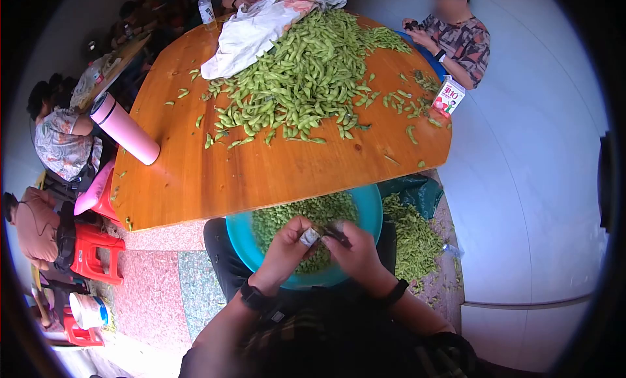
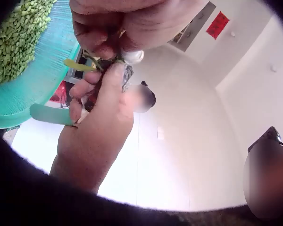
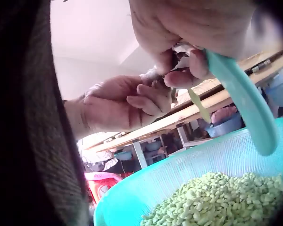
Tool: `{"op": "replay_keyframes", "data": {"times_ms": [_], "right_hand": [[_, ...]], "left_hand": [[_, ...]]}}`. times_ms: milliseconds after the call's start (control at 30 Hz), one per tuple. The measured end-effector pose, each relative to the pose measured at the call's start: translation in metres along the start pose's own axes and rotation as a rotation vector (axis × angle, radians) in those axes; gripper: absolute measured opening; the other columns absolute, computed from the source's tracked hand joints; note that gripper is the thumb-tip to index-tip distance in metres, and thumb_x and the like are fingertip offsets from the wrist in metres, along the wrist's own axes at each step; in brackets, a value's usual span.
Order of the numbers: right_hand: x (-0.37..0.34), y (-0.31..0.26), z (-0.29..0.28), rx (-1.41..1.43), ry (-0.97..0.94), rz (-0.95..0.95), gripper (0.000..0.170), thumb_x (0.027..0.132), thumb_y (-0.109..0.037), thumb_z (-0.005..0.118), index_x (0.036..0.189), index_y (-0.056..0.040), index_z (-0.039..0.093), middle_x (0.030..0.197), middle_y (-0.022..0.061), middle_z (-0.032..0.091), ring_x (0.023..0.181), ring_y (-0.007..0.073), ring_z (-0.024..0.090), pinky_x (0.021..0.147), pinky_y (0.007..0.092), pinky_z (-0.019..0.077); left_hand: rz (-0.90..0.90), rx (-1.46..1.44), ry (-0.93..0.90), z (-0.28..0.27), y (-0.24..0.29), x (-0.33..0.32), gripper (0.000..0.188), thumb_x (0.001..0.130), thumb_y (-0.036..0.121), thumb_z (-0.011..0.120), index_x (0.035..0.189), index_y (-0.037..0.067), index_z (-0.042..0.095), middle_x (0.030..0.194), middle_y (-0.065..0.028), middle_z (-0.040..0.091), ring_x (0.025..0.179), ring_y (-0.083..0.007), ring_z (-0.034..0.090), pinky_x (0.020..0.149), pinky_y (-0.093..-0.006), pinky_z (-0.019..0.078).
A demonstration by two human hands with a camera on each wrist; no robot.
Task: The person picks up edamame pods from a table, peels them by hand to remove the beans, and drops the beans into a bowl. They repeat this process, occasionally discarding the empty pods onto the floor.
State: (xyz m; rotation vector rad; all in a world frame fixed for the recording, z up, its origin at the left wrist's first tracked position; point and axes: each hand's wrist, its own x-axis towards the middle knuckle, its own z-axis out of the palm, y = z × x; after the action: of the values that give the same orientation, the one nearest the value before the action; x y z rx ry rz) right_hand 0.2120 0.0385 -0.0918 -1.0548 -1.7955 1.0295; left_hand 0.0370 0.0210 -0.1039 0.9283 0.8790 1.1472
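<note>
Above the teal basket (image 1: 373,215) of shelled green beans (image 1: 268,223), both hands meet at their fingertips. My left hand (image 1: 283,253) pinches a green pod with its stem (image 2: 78,65); a white wrapping (image 1: 309,237) shows near its thumb. My right hand (image 1: 357,255) has its fingers curled round a tool with a teal handle (image 3: 249,106), which sticks out below the palm. The tool's working end is hidden between the fingers. In the right wrist view the pod (image 3: 199,106) hangs just under the fingertips.
A wooden table (image 1: 261,176) ahead bears a heap of pods (image 1: 306,71), a white sack (image 1: 254,35), a pink flask (image 1: 127,130) and a drink carton (image 1: 448,97). More pods (image 1: 414,244) lie on the floor at right. Several people sit around.
</note>
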Motion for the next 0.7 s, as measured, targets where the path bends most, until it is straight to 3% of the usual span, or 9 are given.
{"op": "replay_keyframes", "data": {"times_ms": [67, 200, 267, 300, 367, 400, 467, 633, 700], "right_hand": [[0.002, -0.01, -0.003, 0.276, -0.091, 0.266, 0.015, 0.089, -0.007, 0.064, 0.098, 0.0028, 0.058, 0.075, 0.0047, 0.059, 0.064, 0.0069, 0.057, 0.055, 0.0254, 0.0456], [0.001, -0.005, -0.001, 0.388, -0.092, 0.278, 0.013, 0.089, -0.007, 0.064, 0.094, 0.0028, 0.058, 0.073, 0.0033, 0.059, 0.063, 0.0043, 0.056, 0.054, 0.0227, 0.0441], [-0.002, -0.003, 0.004, 0.013, -0.029, 0.092, 0.012, 0.088, -0.007, 0.065, 0.09, 0.0019, 0.057, 0.072, 0.007, 0.06, 0.059, 0.0135, 0.059, 0.053, 0.0265, 0.045], [-0.001, -0.005, 0.007, 0.014, -0.029, 0.092, 0.012, 0.088, -0.007, 0.065, 0.09, 0.0019, 0.057, 0.072, 0.007, 0.06, 0.059, 0.0135, 0.059, 0.053, 0.0265, 0.045], [0.001, -0.009, 0.01, -0.249, 0.111, -0.097, 0.013, 0.083, -0.006, 0.067, 0.088, 0.0006, 0.057, 0.074, 0.0142, 0.06, 0.06, 0.0294, 0.06, 0.053, 0.0334, 0.0463], [0.002, -0.01, 0.012, -0.249, 0.113, -0.098, 0.013, 0.083, -0.006, 0.067, 0.088, 0.0006, 0.057, 0.074, 0.0142, 0.06, 0.06, 0.0294, 0.06, 0.053, 0.0334, 0.0463], [0.004, -0.011, 0.014, -0.31, 0.133, -0.135, 0.015, 0.081, -0.008, 0.066, 0.082, -0.0036, 0.052, 0.074, 0.0168, 0.056, 0.065, 0.0389, 0.057, 0.053, 0.0442, 0.0444], [0.001, -0.009, 0.018, -0.334, 0.12, -0.151, 0.015, 0.081, -0.007, 0.065, 0.082, -0.0038, 0.051, 0.072, 0.0165, 0.054, 0.064, 0.0397, 0.056, 0.053, 0.0459, 0.0433], [0.002, -0.008, 0.018, -0.298, 0.118, -0.148, 0.015, 0.082, -0.007, 0.065, 0.082, -0.0034, 0.051, 0.072, 0.017, 0.054, 0.064, 0.0401, 0.056, 0.052, 0.0461, 0.0428]], "left_hand": [[0.022, 0.006, -0.009, 0.0, 0.001, -0.001, 0.007, 0.098, 0.012, 0.054, 0.093, 0.008, 0.052, 0.079, 0.0025, 0.052, 0.062, -0.0041, 0.044, 0.054, -0.0195, 0.0358], [0.012, -0.037, 0.004, 0.007, 0.012, -0.004, 0.008, 0.097, 0.009, 0.055, 0.09, 0.008, 0.051, 0.078, 0.0039, 0.051, 0.062, -0.0027, 0.044, 0.054, -0.0187, 0.0361], [0.0, -0.063, 0.037, 0.01, 0.012, -0.004, 0.01, 0.097, 0.006, 0.055, 0.088, 0.008, 0.05, 0.076, 0.0045, 0.05, 0.062, -0.0019, 0.043, 0.054, -0.0184, 0.0364], [0.038, 0.044, 0.1, 0.011, 0.01, -0.005, 0.011, 0.096, 0.006, 0.056, 0.087, 0.007, 0.051, 0.076, 0.0045, 0.05, 0.063, -0.002, 0.043, 0.055, -0.019, 0.0366], [0.077, 0.152, 0.162, 0.012, 0.006, -0.004, 0.012, 0.096, 0.006, 0.057, 0.085, 0.007, 0.051, 0.075, 0.0045, 0.05, 0.064, -0.0022, 0.042, 0.056, -0.0196, 0.0368], [0.122, 0.223, 0.18, 0.013, 0.005, -0.003, 0.013, 0.095, 0.005, 0.058, 0.084, 0.006, 0.051, 0.074, 0.0043, 0.05, 0.065, -0.0024, 0.042, 0.056, -0.0202, 0.037], [0.169, 0.294, 0.197, 0.013, 0.006, -0.003, 0.014, 0.095, 0.005, 0.058, 0.083, 0.006, 0.051, 0.073, 0.0042, 0.05, 0.066, -0.0027, 0.042, 0.057, -0.0209, 0.0372], [0.231, 0.525, 0.184, 0.009, 0.005, -0.005, 0.014, 0.094, 0.005, 0.059, 0.083, 0.006, 0.051, 0.07, 0.0035, 0.05, 0.067, -0.003, 0.044, 0.057, -0.0214, 0.0386], [0.185, 0.426, 0.173, 0.009, 0.006, -0.007, 0.013, 0.094, 0.005, 0.059, 0.084, 0.006, 0.051, 0.071, 0.0033, 0.051, 0.067, -0.003, 0.045, 0.057, -0.0211, 0.0392]]}}
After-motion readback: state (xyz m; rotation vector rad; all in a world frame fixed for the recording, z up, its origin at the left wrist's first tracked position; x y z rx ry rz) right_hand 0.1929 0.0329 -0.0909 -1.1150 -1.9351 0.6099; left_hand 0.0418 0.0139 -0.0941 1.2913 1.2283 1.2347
